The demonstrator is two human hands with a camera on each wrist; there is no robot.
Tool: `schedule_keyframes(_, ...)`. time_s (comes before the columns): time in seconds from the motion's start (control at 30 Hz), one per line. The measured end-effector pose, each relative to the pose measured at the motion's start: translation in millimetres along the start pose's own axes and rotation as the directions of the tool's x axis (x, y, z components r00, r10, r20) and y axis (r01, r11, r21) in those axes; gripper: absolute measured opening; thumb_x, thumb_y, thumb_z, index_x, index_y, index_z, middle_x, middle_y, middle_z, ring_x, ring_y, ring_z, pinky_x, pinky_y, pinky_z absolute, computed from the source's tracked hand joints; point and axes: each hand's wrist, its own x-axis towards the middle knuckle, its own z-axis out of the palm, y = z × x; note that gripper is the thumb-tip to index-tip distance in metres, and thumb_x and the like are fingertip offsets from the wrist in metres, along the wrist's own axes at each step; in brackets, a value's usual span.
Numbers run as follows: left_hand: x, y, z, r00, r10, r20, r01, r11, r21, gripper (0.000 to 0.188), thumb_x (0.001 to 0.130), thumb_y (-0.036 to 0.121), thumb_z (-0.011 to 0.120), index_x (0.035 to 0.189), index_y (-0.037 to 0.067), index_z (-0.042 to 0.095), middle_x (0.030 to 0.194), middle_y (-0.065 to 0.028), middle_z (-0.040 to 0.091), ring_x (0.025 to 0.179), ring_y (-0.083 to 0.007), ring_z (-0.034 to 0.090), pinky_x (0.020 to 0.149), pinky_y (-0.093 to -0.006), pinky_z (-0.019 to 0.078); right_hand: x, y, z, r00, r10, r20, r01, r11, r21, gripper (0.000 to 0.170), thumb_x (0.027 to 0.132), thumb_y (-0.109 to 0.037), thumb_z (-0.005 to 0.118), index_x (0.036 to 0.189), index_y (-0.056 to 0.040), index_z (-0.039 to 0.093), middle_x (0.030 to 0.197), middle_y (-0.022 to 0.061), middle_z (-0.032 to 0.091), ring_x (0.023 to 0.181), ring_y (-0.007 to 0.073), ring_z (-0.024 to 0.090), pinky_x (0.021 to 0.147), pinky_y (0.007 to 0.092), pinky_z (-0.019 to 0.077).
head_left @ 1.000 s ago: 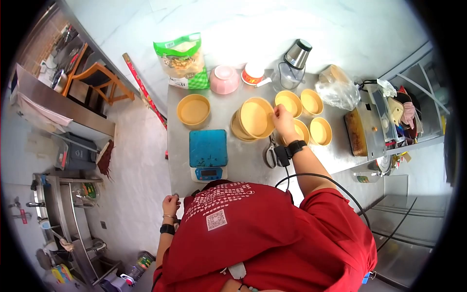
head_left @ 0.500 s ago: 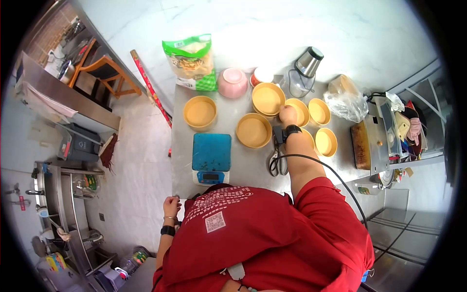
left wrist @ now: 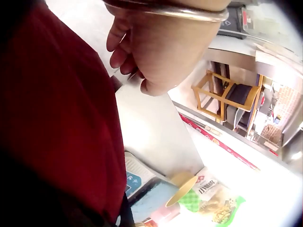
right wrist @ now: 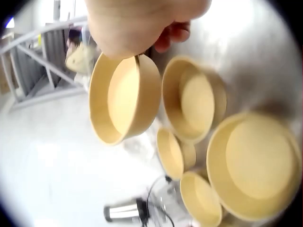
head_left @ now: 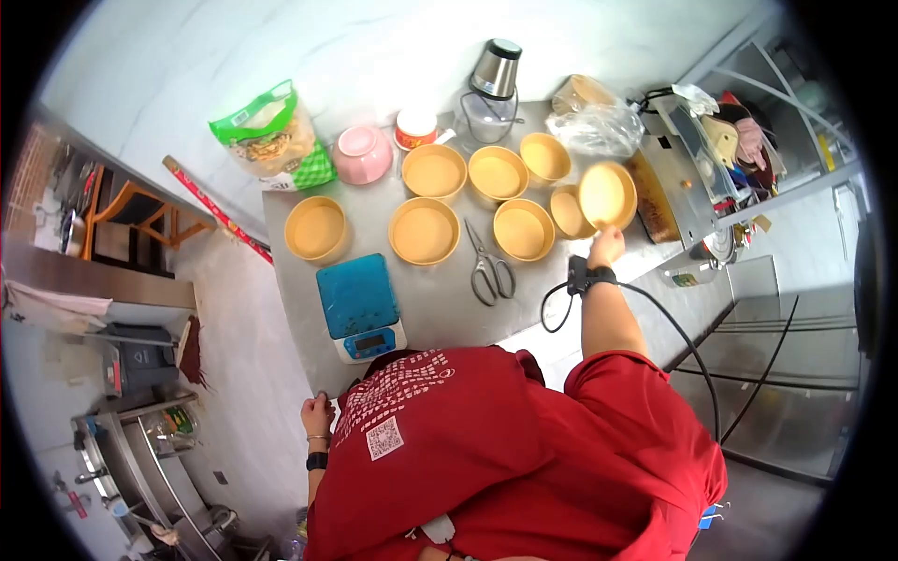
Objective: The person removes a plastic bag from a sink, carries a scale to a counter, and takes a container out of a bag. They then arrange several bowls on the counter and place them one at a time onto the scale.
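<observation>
My right hand (head_left: 606, 247) pinches the near rim of a round yellow cake pan (head_left: 608, 194). That pan hangs tilted at the right end of the table, overlapping a smaller-looking pan (head_left: 568, 215) in the head view. In the right wrist view, the gripped pan (right wrist: 112, 101) stands on its side beneath my hand, its inside bare. Several more pans sit to the left, among them a front pan (head_left: 424, 231), a back pan (head_left: 435, 172) and one at far left (head_left: 316, 229). My left hand (head_left: 318, 414) hangs by the table's front-left corner, fingers loosely curled (left wrist: 124, 54), holding nothing visible.
Scissors (head_left: 488, 271) and a blue-topped kitchen scale (head_left: 357, 301) lie in front. Along the wall stand a food bag (head_left: 271, 140), a pink bowl (head_left: 363, 155), a red-white tub (head_left: 416, 129) and a blender (head_left: 493, 89). A steel box (head_left: 678, 178) borders the right; a cable loops from my wrist.
My right hand has moved right from the back stack, carrying its top pan; the lower one stays behind. The head view has swung right. My left hand stays by the table corner.
</observation>
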Motion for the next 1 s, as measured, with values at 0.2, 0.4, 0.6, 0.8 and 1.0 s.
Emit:
schedule_keyframes(0.2, -1, 13, -2, 0.999, 0.000, 0.041, -0.005, 0.993, 0.120, 0.024, 0.081, 0.023, 0.061, 0.074, 0.006, 0.047, 0.063, -0.0061, 0.054, 0.049, -0.0133, 0.051, 0.039, -0.0236, 0.0387, -16, 5, -82, 0.925, 0.369, -0.089, -0.370, 0.929, -0.002, 0.034, 0.082, -0.027, 0.045, 0.084, 0.0051, 0.058, 0.066, 0.0136, 0.058, 0.054, 0.0219, 0.057, 0.045, 0.0315, 0.0474)
schedule_keyframes(0.4, -9, 27, 0, 0.997, -0.059, 0.058, 0.040, 0.958, 0.283, 0.023, 0.083, 0.026, 0.059, 0.080, 0.006, 0.049, 0.070, -0.0063, 0.057, 0.055, -0.0136, 0.055, 0.042, -0.0232, 0.0413, 35, 1, -40, 0.942, 0.336, -0.003, -0.326, 0.915, 0.237, 0.027, 0.081, -0.020, 0.046, 0.085, 0.0048, 0.056, 0.073, 0.0121, 0.057, 0.059, 0.0211, 0.056, 0.044, 0.0308, 0.0470)
schedule_keyframes(0.6, -10, 17, 2, 0.995, -0.095, 0.005, 0.091, 0.968, 0.236, 0.021, 0.084, 0.024, 0.058, 0.085, 0.006, 0.048, 0.073, -0.0073, 0.058, 0.056, -0.0144, 0.056, 0.043, -0.0235, 0.0425, 63, -53, 9, 0.951, 0.259, 0.169, -0.250, 0.965, -0.077, 0.029, 0.080, -0.021, 0.048, 0.074, 0.0047, 0.060, 0.064, 0.0100, 0.058, 0.049, 0.0208, 0.055, 0.046, 0.0309, 0.0439)
schedule_keyframes(0.8, -9, 8, 6, 0.997, -0.073, -0.035, 0.079, 0.975, 0.207, 0.021, 0.083, 0.022, 0.059, 0.088, 0.006, 0.046, 0.074, -0.0087, 0.058, 0.055, -0.0158, 0.057, 0.040, -0.0238, 0.0419, 67, -40, 49, 0.830, 0.231, 0.508, -0.235, 0.970, -0.057, 0.025, 0.081, -0.025, 0.051, 0.074, -0.0027, 0.061, 0.065, 0.0040, 0.057, 0.052, 0.0142, 0.053, 0.046, 0.0268, 0.0432)
schedule_keyframes(1.0, 2, -13, 4, 0.994, -0.083, -0.074, 0.090, 0.992, 0.092, 0.022, 0.083, 0.023, 0.059, 0.087, 0.006, 0.046, 0.074, -0.0089, 0.058, 0.054, -0.0167, 0.058, 0.038, -0.0248, 0.0414, -86, -69, 76, 0.530, -0.190, 0.826, 0.228, 0.971, 0.078, 0.019, 0.083, -0.022, 0.056, 0.090, -0.0048, 0.058, 0.071, 0.0026, 0.057, 0.058, 0.0120, 0.053, 0.052, 0.0245, 0.0444)
